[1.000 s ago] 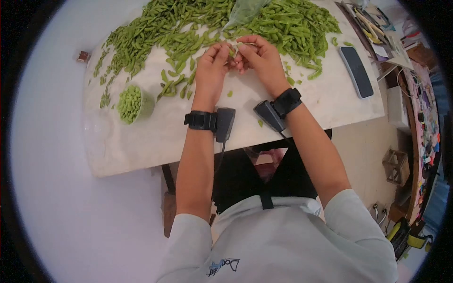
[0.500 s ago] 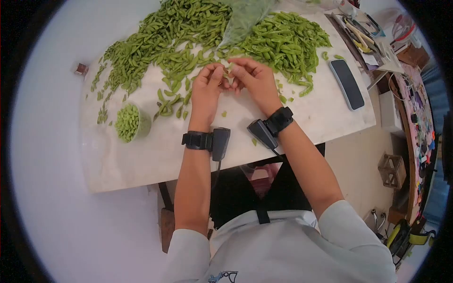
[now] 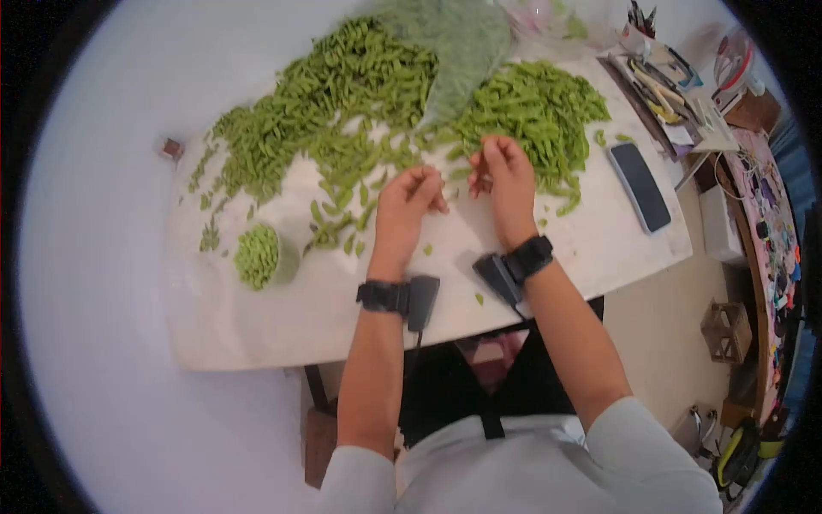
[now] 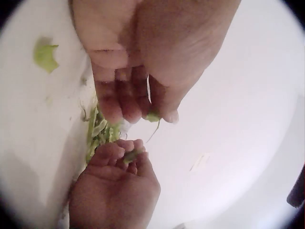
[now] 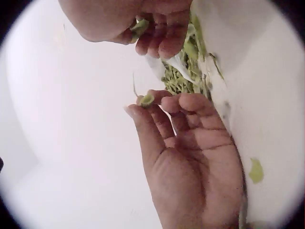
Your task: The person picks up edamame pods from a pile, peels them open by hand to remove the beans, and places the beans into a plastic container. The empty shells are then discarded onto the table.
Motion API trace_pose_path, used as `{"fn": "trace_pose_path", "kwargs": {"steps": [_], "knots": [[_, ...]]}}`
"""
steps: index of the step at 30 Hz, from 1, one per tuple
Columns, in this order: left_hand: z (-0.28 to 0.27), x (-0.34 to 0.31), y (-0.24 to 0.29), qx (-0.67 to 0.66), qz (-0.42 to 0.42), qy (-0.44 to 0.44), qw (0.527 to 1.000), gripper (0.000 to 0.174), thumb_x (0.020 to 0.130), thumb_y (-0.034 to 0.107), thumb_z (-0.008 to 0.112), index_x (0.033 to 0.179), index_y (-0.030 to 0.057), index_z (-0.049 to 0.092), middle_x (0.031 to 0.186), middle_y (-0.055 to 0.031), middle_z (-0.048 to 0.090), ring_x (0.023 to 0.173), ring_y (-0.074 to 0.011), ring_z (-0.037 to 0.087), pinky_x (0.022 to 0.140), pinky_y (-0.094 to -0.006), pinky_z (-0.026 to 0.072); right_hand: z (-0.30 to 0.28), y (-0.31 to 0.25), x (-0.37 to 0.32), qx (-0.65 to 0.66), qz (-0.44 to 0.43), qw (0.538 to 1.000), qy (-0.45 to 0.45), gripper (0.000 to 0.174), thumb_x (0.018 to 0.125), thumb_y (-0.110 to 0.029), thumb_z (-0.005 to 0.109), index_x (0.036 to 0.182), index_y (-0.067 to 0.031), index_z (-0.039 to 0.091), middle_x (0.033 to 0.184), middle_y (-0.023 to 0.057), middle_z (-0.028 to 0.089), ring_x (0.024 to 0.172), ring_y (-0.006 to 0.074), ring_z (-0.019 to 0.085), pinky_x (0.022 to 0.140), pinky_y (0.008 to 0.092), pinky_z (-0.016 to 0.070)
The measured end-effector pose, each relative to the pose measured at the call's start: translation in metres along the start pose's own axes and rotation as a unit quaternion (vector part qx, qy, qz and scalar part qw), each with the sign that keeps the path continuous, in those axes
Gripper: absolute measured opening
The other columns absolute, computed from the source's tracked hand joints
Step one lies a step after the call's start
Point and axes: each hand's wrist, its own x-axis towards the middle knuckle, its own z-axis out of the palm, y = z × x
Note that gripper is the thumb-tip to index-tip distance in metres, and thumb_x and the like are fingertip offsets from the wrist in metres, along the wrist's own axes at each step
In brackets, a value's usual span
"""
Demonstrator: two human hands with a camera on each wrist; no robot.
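under my forearms the pale, smooth tabletop (image 3: 334,330) carries a broad left heap (image 3: 351,81) of curved green pods and, farther right, a brighter, tangled right heap (image 3: 544,111). between their upper parts lies a crinkled, see-through plastic bag (image 3: 467,64). my hands are apart in front of the heaps: my left hand (image 3: 405,210) pinches a small, curled, hollow-looking green piece (image 5: 147,99) with a hair-thin strand (image 4: 154,131), while my right hand (image 3: 511,188) grips a stubby green scrap (image 5: 139,29) between thumb and fingers. left of them, a round translucent cup (image 3: 288,264) brims with smooth, plump beans (image 3: 256,255).
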Motion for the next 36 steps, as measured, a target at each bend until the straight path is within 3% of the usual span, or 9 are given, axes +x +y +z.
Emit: {"fn": "trace_pose_path", "kwargs": {"steps": [2, 6, 7, 10, 11, 15, 27, 30, 36], "knots": [[0.003, 0.002, 0.010, -0.047, 0.005, 0.033, 0.998, 0.019, 0.094, 0.014, 0.053, 0.105, -0.0007, 0.055, 0.082, -0.0046, 0.057, 0.067, -0.0130, 0.055, 0.064, -0.0283, 0.0490, 0.000, 0.010, -0.001, -0.012, -0.029, 0.999, -0.014, 0.013, 0.094, -0.016, 0.048, 0.100, -0.0062, 0.051, 0.073, 0.0000, 0.054, 0.055, 0.0077, 0.050, 0.050, 0.0223, 0.0422], [0.001, -0.003, 0.008, -0.133, 0.013, 0.062, 0.989, 0.019, 0.094, 0.015, 0.052, 0.105, -0.0004, 0.053, 0.087, -0.0072, 0.058, 0.069, -0.0138, 0.055, 0.065, -0.0294, 0.0492, -0.002, 0.004, -0.012, -0.024, 0.053, 0.989, -0.135, 0.012, 0.091, -0.012, 0.047, 0.100, -0.0062, 0.052, 0.069, -0.0023, 0.045, 0.059, 0.0047, 0.046, 0.050, 0.0202, 0.0371], [-0.001, -0.003, 0.008, -0.149, 0.012, 0.060, 0.987, 0.018, 0.094, 0.015, 0.052, 0.104, -0.0001, 0.053, 0.087, -0.0069, 0.058, 0.069, -0.0139, 0.055, 0.066, -0.0296, 0.0490, 0.001, 0.000, -0.015, -0.079, 0.040, 0.986, -0.140, 0.014, 0.090, -0.013, 0.052, 0.099, -0.0050, 0.057, 0.070, -0.0028, 0.044, 0.057, 0.0047, 0.044, 0.051, 0.0189, 0.0358], [-0.002, -0.006, 0.006, -0.167, 0.012, 0.066, 0.984, 0.016, 0.094, 0.016, 0.053, 0.100, 0.0011, 0.054, 0.085, -0.0062, 0.059, 0.070, -0.0143, 0.055, 0.067, -0.0303, 0.0482, 0.008, -0.002, -0.015, -0.244, -0.128, 0.944, -0.180, 0.016, 0.088, -0.014, 0.057, 0.100, -0.0037, 0.062, 0.074, -0.0025, 0.051, 0.059, 0.0058, 0.048, 0.055, 0.0193, 0.0398], [-0.001, -0.003, 0.007, -0.167, 0.015, 0.066, 0.984, 0.016, 0.094, 0.017, 0.053, 0.098, 0.0016, 0.054, 0.085, -0.0059, 0.059, 0.070, -0.0145, 0.055, 0.067, -0.0306, 0.0478, 0.010, -0.005, -0.019, -0.189, -0.091, 0.961, -0.180, 0.021, 0.086, -0.015, 0.062, 0.101, -0.0021, 0.065, 0.078, 0.0003, 0.060, 0.066, 0.0076, 0.055, 0.061, 0.0213, 0.0438], [-0.003, 0.000, 0.003, -0.158, 0.027, 0.046, 0.986, 0.015, 0.088, 0.016, 0.063, 0.090, 0.0009, 0.059, 0.078, -0.0042, 0.060, 0.067, -0.0116, 0.057, 0.064, -0.0284, 0.0513, 0.006, -0.002, -0.017, -0.252, -0.083, 0.948, -0.178, 0.021, 0.085, -0.017, 0.063, 0.096, 0.0001, 0.068, 0.079, 0.0051, 0.067, 0.073, 0.0083, 0.060, 0.067, 0.0233, 0.0469], [-0.002, 0.000, 0.002, -0.142, 0.020, 0.066, 0.987, 0.015, 0.086, 0.013, 0.065, 0.088, -0.0013, 0.062, 0.077, -0.0055, 0.061, 0.065, -0.0121, 0.058, 0.063, -0.0288, 0.0540, 0.005, -0.001, -0.016, -0.296, -0.104, 0.931, -0.186, 0.021, 0.085, -0.019, 0.063, 0.090, 0.0015, 0.067, 0.076, 0.0060, 0.068, 0.065, 0.0079, 0.060, 0.059, 0.0223, 0.0466], [-0.005, 0.000, 0.002, -0.140, 0.010, 0.057, 0.988, 0.011, 0.090, 0.014, 0.060, 0.088, 0.0041, 0.059, 0.083, -0.0060, 0.063, 0.070, -0.0136, 0.058, 0.070, -0.0298, 0.0509, 0.003, 0.005, -0.014, -0.285, -0.112, 0.933, -0.191, 0.022, 0.085, -0.019, 0.063, 0.090, 0.0014, 0.068, 0.076, 0.0062, 0.068, 0.066, 0.0079, 0.060, 0.059, 0.0230, 0.0465], [-0.006, -0.001, 0.001, -0.139, 0.016, 0.057, 0.989, 0.010, 0.089, 0.015, 0.061, 0.087, 0.0048, 0.059, 0.083, -0.0056, 0.063, 0.070, -0.0139, 0.058, 0.070, -0.0301, 0.0512, 0.003, 0.007, -0.013, -0.260, -0.121, 0.937, -0.199, 0.022, 0.086, -0.019, 0.063, 0.093, 0.0014, 0.068, 0.078, 0.0065, 0.069, 0.067, 0.0074, 0.060, 0.061, 0.0228, 0.0467]]}}
